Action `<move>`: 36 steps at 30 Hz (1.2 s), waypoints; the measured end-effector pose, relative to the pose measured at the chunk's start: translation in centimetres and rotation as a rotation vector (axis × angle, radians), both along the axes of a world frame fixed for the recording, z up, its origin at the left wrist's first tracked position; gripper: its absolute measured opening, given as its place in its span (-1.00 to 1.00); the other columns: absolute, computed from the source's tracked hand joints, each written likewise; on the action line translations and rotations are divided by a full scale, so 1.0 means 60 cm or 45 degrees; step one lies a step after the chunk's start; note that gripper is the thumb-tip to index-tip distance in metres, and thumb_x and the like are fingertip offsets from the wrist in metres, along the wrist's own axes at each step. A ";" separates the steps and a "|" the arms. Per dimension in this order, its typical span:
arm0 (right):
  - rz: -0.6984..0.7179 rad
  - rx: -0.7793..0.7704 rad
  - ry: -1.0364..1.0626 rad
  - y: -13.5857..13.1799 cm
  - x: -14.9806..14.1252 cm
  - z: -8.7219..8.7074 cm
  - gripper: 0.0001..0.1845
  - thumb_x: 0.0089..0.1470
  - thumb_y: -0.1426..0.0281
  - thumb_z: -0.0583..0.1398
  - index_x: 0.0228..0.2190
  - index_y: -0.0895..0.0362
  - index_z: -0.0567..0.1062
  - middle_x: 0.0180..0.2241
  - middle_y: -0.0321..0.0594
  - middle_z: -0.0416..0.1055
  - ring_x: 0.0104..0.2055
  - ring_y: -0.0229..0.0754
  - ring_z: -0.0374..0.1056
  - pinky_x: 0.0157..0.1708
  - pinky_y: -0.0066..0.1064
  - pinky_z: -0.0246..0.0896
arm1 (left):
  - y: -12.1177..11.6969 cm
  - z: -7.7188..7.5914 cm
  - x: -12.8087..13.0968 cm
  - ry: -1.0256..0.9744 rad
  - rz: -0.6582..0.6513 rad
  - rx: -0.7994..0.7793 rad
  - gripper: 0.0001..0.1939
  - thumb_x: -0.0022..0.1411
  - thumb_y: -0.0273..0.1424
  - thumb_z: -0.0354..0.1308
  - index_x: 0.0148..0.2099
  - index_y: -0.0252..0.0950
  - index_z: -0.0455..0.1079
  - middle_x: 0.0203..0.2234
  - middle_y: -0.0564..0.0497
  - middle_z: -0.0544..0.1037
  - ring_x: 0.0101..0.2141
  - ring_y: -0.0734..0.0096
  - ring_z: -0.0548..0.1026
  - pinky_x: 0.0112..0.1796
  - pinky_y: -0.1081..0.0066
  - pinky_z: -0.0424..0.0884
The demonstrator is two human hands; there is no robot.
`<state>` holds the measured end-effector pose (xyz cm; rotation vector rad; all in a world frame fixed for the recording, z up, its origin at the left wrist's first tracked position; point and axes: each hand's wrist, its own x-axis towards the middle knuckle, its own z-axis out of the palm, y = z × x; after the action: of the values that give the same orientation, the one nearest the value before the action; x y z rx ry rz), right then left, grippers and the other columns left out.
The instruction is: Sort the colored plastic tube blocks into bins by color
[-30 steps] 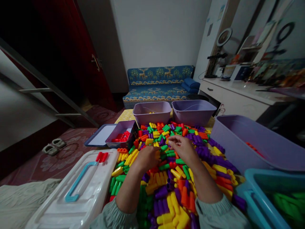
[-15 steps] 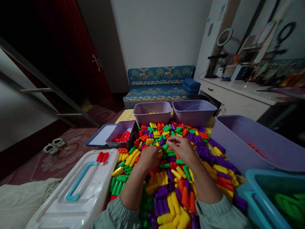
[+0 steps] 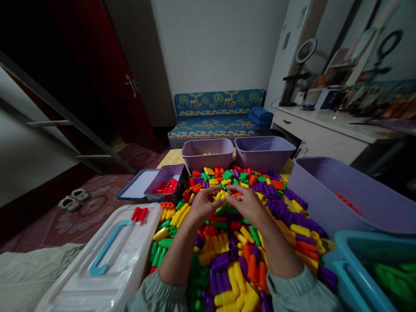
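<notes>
Over the middle of a pile of bullet-shaped plastic building blocks [image 3: 224, 281], my two hands are close together. Between their fingertips is a small group of yellow blocks [image 3: 221, 195]. My left hand [image 3: 203, 206] is curled round the left side of these blocks. From the right, the fingers of my right hand [image 3: 248, 203] close on the other side, with the thumb below. Green and red blocks lie just beneath the hands, and purple blocks [image 3: 279, 210] spread to the right. Some of the pieces under my palms are hidden.
Two lilac bins [image 3: 208, 161] stand behind the pile. A larger lilac bin [image 3: 308, 203] and a blue bin [image 3: 351, 255] with green blocks are at right. Left are a box [image 3: 156, 190] of red blocks and a white lid [image 3: 126, 264] bearing red blocks.
My left hand has lifted and turned, moving up toward my right hand. The fingertips now meet around the yellow blocks; before, the hands were apart with a gap between them.
</notes>
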<state>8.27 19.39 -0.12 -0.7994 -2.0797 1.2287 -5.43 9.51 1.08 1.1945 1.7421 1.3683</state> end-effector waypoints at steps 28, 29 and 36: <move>0.087 -0.151 0.193 -0.019 -0.002 0.022 -0.60 -0.11 0.42 0.21 -0.15 0.15 0.46 -0.22 -0.15 0.49 -0.21 -0.17 0.45 -0.22 -0.37 0.37 | 0.007 -0.009 -0.004 -0.553 0.000 0.259 -0.38 -0.13 -0.32 0.35 0.04 -0.40 0.43 -0.36 -0.07 0.59 -0.42 0.39 0.51 -0.31 0.41 0.42; 0.098 -0.166 0.196 -0.018 -0.003 0.020 -0.59 -0.12 0.42 0.22 -0.14 0.15 0.45 -0.24 -0.15 0.49 -0.21 -0.17 0.45 -0.22 -0.37 0.37 | 0.007 -0.007 -0.002 -0.571 -0.005 0.272 -0.38 -0.13 -0.32 0.35 0.04 -0.40 0.43 -0.35 -0.09 0.60 -0.41 0.39 0.51 -0.32 0.42 0.42; 0.083 -0.233 0.139 -0.020 -0.007 0.012 -0.50 -0.11 0.34 0.25 -0.07 0.15 0.40 -0.32 -0.21 0.48 -0.42 -0.25 0.43 -0.42 -0.44 0.33 | 0.005 0.008 0.008 -0.512 0.012 0.276 -0.38 -0.10 -0.43 0.27 0.09 -0.40 0.41 -0.31 -0.09 0.62 -0.35 0.35 0.52 -0.29 0.43 0.40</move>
<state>7.88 18.19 0.62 -0.7320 -1.9398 1.4814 -4.97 9.79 1.56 0.9369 1.3457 1.7015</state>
